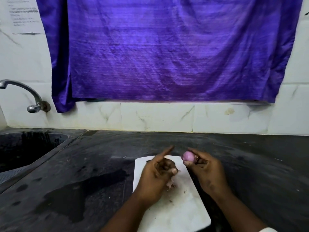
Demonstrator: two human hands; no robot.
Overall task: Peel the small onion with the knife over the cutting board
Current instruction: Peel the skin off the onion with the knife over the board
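My right hand (205, 168) pinches a small pinkish-purple onion (188, 156) between thumb and fingertips, just above the far right corner of the white cutting board (175, 213). The onion's exposed side looks smooth and shiny. Over the board's far left part, my left hand (157, 174) has its index finger pointing away and its other fingers curled; pale onion peel (170, 183) hangs blurred from under its thumb. I cannot make out a knife in either hand or on the board.
The board lies on a dark stone counter (83, 181) with wet patches. A sink (25, 148) and a tap (21, 91) are at the left. A purple cloth (167, 47) hangs on the tiled wall behind. Small peel crumbs dot the board.
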